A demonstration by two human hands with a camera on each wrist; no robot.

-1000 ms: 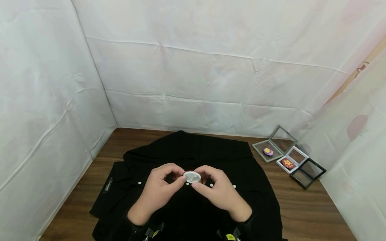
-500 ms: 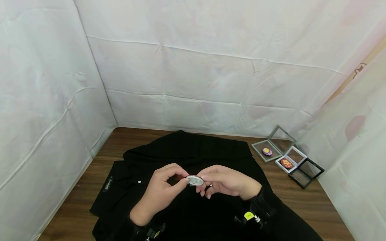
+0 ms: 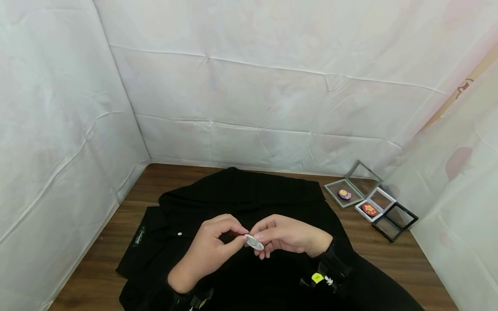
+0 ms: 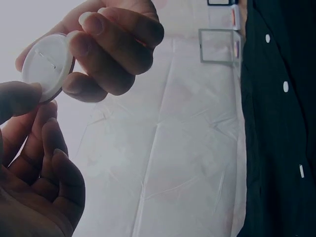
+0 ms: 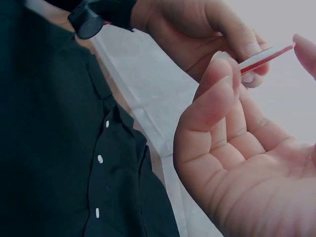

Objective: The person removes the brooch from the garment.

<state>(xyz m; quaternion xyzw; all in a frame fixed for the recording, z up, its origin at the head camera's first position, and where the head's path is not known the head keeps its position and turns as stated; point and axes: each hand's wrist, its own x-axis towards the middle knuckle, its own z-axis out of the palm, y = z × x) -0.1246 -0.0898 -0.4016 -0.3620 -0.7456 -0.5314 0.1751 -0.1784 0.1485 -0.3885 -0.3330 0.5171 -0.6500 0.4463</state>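
A round pin badge (image 3: 254, 242) is held above the black shirt (image 3: 233, 198), its white back facing up. The pin's thin wire shows on that white back (image 4: 48, 58) in the left wrist view. My left hand (image 3: 214, 242) pinches the badge's left edge between thumb and fingertips. On the other side my right hand (image 3: 289, 234) grips it by the rim, thumb above and the other fingers curled below. Seen edge-on in the right wrist view, the badge (image 5: 264, 59) has a red front side. That front faces away in the head view.
Three small cases stand open at the right: a grey one (image 3: 330, 188) with a purple-and-yellow badge (image 3: 344, 194), a white one (image 3: 375, 220) with a red badge (image 3: 369, 209), and a black one (image 3: 389, 235). White sheets (image 3: 249, 86) hang around the wooden table (image 3: 404, 276).
My right hand has turned and shifted its hold on the badge, its forearm swinging outward to the right. The badge has moved slightly right and down and tilted. My left hand keeps its pinch.
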